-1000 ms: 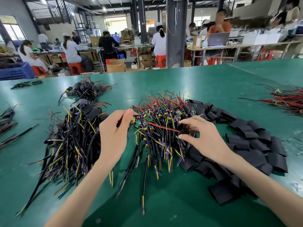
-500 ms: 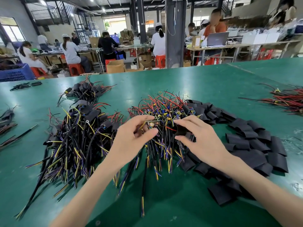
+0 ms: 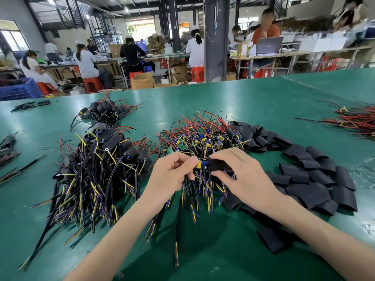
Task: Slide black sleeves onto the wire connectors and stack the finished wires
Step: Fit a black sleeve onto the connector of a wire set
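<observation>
Centrally, above the green table point(image 3: 253, 102), a wire connector point(image 3: 199, 164) is pinched between the curled thumb and fingers of the left hand point(image 3: 172, 176), its yellow and blue parts showing at the fingertips. A black sleeve point(image 3: 218, 165) is gripped by the right hand point(image 3: 243, 177), fingers curled over it and thumb beneath, its end set just beside the connector; whether the two touch cannot be told. Both hands are held over the pile of unsleeved wires point(image 3: 203, 136), whose red leads fan away from the person. The stack of finished wires point(image 3: 105, 159) is laid to the left. Loose sleeves point(image 3: 308, 175) are spread in an arc on the right.
</observation>
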`<state>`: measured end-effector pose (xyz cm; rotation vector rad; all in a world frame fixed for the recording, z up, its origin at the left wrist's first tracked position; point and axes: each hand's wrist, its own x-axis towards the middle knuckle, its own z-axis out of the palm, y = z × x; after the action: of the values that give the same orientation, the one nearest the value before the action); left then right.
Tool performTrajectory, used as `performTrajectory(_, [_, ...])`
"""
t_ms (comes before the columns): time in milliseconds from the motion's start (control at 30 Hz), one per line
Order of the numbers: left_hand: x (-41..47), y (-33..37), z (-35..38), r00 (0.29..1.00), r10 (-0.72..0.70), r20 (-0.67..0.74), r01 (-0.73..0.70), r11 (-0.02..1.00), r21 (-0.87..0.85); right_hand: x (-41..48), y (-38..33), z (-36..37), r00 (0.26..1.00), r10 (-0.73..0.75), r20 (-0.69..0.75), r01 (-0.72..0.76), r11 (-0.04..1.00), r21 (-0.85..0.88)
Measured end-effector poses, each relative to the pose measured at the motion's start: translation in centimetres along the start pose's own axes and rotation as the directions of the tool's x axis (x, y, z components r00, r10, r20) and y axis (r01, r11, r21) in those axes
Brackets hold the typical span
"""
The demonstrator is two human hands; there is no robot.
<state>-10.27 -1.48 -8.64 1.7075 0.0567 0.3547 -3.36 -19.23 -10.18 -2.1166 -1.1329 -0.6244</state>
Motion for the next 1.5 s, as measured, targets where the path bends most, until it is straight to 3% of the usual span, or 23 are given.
performTrajectory(200, [-0.2, 0.0, 0.0, 0.997, -0.064, 0.033, 0.065, 0.997, -0.029, 0.0, 0.0, -0.1, 0.999, -0.038, -0.013, 0.038, 0.999, 0.021])
performTrajectory(500, [0.1, -0.8, -0.4, 0.996, 0.036, 0.081, -0.050, 0.982, 0.180, 0.1, 0.0, -0.5, 1.000, 0.017, 0.025, -0.023, 0.969, 0.248])
performTrajectory(600, [0.1, -0.9, -0.5, 0.991, 0.020, 0.134, -0.045, 0.980, 0.192, 0.0, 0.3, -0.4, 1.000, -0.005, 0.017, 0.001, 0.981, 0.196])
performTrajectory(800, [0.3, -0.9, -0.6, 0.990, -0.056, 0.127, 0.032, 0.981, 0.190, 0.0, 0.7, 0.0, 0.968, -0.242, 0.063, 0.242, 0.970, 0.004])
performTrajectory(1000, [0.3, -0.7, -0.8, 0.986, -0.129, 0.105, 0.111, 0.980, 0.164, 0.1, 1.0, 0.2, 0.956, -0.283, 0.072, 0.283, 0.959, 0.008])
performTrajectory(1133, [0.3, -0.8, -0.7, 0.985, -0.146, 0.089, 0.128, 0.974, 0.187, 0.0, 1.1, 0.5, 0.967, -0.242, 0.084, 0.237, 0.969, 0.070])
performTrajectory(1333, [-0.2, -0.8, 0.2, 0.997, 0.012, 0.072, -0.033, 0.954, 0.299, -0.1, 1.0, 0.5, 0.989, -0.137, 0.046, 0.128, 0.978, 0.168])
performTrajectory(1500, [-0.7, -0.9, 0.7, 0.995, 0.078, 0.059, -0.094, 0.930, 0.356, -0.3, 1.2, 0.3, 0.990, -0.096, 0.100, 0.078, 0.982, 0.170])
